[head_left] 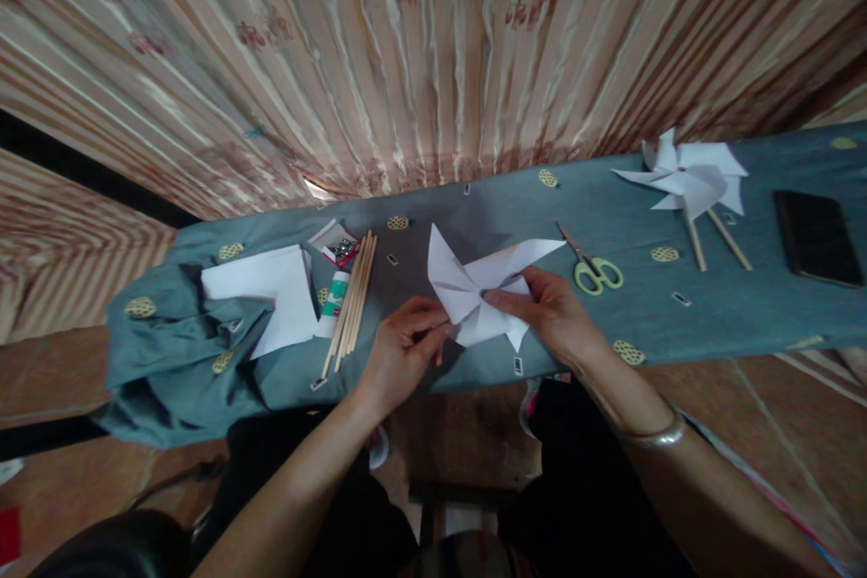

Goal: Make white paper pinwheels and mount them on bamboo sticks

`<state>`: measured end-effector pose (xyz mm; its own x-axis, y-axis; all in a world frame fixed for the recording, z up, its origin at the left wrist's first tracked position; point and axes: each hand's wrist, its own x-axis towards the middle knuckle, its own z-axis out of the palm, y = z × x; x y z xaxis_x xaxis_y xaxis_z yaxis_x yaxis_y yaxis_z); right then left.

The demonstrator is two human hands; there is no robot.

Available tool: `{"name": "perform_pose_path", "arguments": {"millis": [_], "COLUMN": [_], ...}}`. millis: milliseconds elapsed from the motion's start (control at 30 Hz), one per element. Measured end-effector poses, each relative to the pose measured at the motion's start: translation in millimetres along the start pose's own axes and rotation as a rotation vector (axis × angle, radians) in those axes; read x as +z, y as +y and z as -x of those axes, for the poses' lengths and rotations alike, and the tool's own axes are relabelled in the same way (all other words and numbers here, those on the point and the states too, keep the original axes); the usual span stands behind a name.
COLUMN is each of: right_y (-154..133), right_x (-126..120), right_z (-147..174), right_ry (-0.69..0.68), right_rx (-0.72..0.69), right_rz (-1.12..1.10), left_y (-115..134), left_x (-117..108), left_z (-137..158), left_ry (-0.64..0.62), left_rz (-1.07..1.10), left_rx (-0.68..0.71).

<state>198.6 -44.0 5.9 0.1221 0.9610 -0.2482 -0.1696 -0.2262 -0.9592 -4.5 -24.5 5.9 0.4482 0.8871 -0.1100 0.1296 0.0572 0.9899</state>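
A white paper pinwheel is held above the middle of the cloth-covered table. My right hand grips it, with the thumb pressed near its centre and the fingers behind. At the pinwheel's lower left edge is my left hand, its fingers pinched together; whether it grips the paper or something small there is hard to make out. Just right of the pinwheel lie scissors with light green handles. Left of my left hand are several thin wooden sticks and a glue stick.
A small open box of metal pins sits behind the glue stick. White paper sheets lie at the left, partly under bunched cloth. Finished-looking pinwheels on sticks and a black phone are at the right. A curtain hangs behind the table.
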Motion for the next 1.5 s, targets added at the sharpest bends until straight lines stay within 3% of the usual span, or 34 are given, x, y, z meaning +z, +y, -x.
{"name": "perform_pose_path", "arguments": {"millis": [567, 733, 933, 1067, 1200, 1500], "right_y": [0, 0, 1, 1, 2, -2], "right_x": [-4, -10, -16, -15, -15, -14], "right_z": [1, 1, 2, 2, 0, 0], "right_ry": [-0.02, -0.016, -0.031, -0.025, -0.009, 0.001], "right_rx": [0.045, 0.076, 0.067, 0.101, 0.136, 0.189], "right_rz": [-0.032, -0.024, 0.028, 0.027, 0.018, -0.093], "left_y": [0, 6, 12, 11, 8, 5], "left_x": [4, 0, -4, -5, -4, 0], "left_z": [0, 2, 2, 1, -1, -2], "left_ry": [-0.018, -0.129, -0.159, -0.18, -0.175, -0.123], "left_rz": [0.009, -0.132, -0.313, -0.334, -0.248, 0.183], "left_rx": [-0.012, 0.021, 0.135, 0.115, 0.05, -0.183]}}
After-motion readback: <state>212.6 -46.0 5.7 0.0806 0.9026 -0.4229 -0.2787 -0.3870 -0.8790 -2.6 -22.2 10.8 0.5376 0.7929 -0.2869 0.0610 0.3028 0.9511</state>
